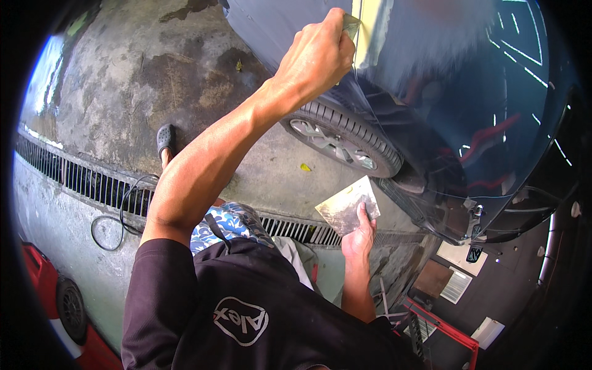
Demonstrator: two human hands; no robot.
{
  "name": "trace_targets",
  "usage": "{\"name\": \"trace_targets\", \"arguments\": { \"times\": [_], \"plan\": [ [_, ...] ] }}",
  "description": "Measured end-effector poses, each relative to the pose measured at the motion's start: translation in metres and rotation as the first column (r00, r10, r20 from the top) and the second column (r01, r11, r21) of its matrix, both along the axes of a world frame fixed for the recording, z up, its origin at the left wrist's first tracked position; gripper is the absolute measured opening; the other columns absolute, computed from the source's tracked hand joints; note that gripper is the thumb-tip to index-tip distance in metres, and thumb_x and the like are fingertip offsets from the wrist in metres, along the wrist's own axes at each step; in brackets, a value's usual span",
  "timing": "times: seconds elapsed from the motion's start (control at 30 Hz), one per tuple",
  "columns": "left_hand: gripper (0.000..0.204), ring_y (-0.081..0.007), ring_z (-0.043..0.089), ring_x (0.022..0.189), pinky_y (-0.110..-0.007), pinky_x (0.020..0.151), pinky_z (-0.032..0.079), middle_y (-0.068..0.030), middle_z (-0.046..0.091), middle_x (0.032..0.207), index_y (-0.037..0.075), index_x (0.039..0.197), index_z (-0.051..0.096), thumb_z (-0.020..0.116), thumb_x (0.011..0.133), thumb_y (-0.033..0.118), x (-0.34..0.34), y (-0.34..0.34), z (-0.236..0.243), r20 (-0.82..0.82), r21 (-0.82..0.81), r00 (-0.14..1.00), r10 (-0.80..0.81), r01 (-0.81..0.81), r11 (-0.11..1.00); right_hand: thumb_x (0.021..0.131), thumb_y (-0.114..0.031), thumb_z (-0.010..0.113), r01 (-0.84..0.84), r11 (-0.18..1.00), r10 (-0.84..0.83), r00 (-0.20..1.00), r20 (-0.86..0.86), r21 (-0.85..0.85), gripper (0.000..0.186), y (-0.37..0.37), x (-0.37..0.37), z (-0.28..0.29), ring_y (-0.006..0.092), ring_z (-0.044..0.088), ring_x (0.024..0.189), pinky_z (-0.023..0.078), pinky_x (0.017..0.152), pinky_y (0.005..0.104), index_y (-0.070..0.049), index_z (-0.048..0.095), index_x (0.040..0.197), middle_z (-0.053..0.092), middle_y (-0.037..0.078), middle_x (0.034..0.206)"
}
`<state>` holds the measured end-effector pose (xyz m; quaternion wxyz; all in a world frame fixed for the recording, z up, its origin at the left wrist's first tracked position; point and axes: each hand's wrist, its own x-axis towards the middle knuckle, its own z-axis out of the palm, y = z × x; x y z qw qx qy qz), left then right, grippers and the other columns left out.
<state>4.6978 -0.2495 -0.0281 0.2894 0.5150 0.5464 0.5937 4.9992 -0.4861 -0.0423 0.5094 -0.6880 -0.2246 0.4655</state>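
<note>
My left hand (317, 55) reaches up to the car's body panel, its fingers closed on a small flat putty spreader (351, 26). The blade lies against a strip of pale yellow filler (369, 37) on the panel of the dark blue car (431, 46). Dull grey, scuffed-looking paint surrounds the strip. Lower down, my right hand (359, 237) grips a square putty board (346, 206), thumb on top. Its face carries cream and grey smears. The fingers beneath the board are mostly hidden.
Below the panel is the car's wheel (345, 139). A slotted drain grate (86, 179) crosses the concrete floor, with a black cable (120, 216) looped over it. A shod foot (166, 139) stands left. A red car (43, 277) sits lower left; a red frame (450, 320) lower right.
</note>
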Motion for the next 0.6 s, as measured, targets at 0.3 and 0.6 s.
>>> {"name": "trace_targets", "arguments": {
  "times": [0.3, 0.6],
  "plan": [
    [0.027, -0.0428, 0.07, 0.068, -0.05, 0.068, 0.053, -0.0288, 0.065, 0.07, -0.01, 0.112, 0.053, 0.052, 0.099, 0.014, 0.014, -0.006, -0.014, -0.005, -0.056, 0.998, -0.056, 0.056, 0.997, 0.1, -0.012, 0.067, 0.022, 1.0, -0.022, 1.0, -0.006, -0.016, 0.032, -0.002, 0.002, -0.001, 0.022, 0.066, 0.115, 0.054, 0.101, 0.0406, -0.005, 0.063, 0.131, 0.068, 0.008, 0.128],
    [0.027, -0.0383, 0.069, 0.061, -0.047, 0.063, 0.053, -0.0263, 0.064, 0.066, -0.012, 0.114, 0.052, 0.052, 0.099, 0.01, 0.022, -0.006, -0.024, -0.016, -0.031, 0.999, -0.043, 0.043, 0.999, 0.1, -0.012, 0.068, 0.043, 0.999, -0.042, 0.999, 0.008, -0.018, 0.03, -0.003, 0.002, -0.001, 0.0211, 0.067, 0.113, 0.054, 0.099, 0.0395, -0.005, 0.065, 0.128, 0.07, 0.007, 0.125]
  ]
}}
